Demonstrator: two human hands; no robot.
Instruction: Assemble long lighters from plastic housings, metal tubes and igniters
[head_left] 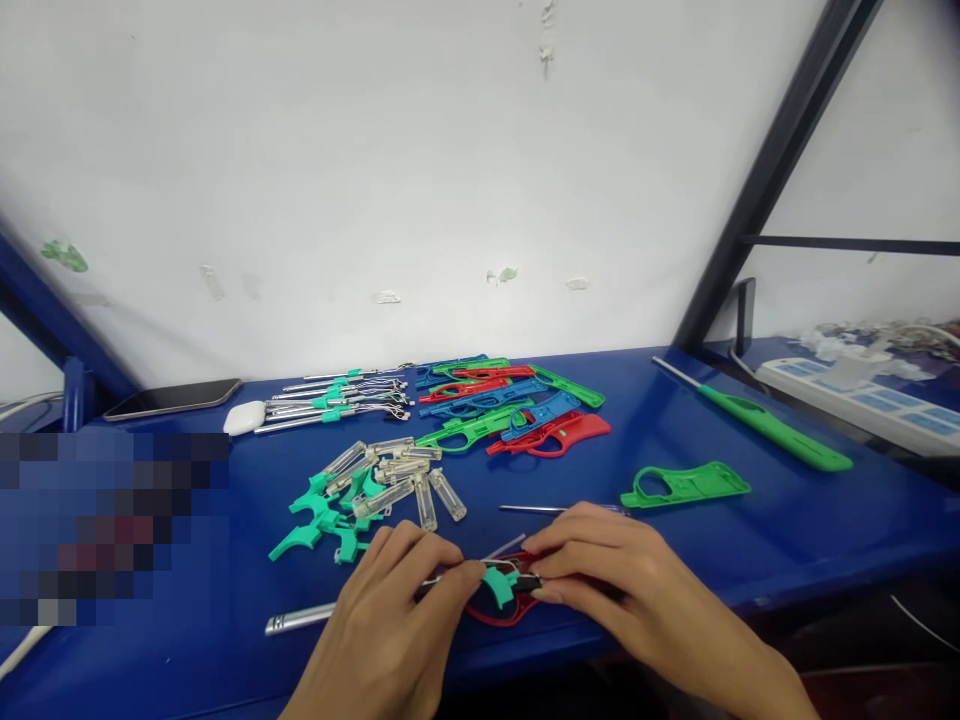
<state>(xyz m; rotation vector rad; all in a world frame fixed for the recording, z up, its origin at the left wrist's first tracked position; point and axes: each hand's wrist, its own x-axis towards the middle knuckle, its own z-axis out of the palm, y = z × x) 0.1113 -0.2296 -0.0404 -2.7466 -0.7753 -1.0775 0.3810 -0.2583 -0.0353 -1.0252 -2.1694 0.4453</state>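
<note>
Left hand (390, 610) pinches metal rod (301, 619), right hand (626, 565) black piece (529, 582), at red shell (501, 615).
Green trigger (498, 588) could pop out if either grip slips.

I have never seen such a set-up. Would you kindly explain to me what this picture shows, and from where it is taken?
There is no machine here: a person works with a bare left hand and right hand. The single picture comes from a camera on the person's head, looking forward and down. On the blue table lie clear tubes, teal pieces, metal rods, coloured shells, a green lighter and a phone. Both hands work at a red shell and a teal part; exactly what each one grips is hidden.
</note>
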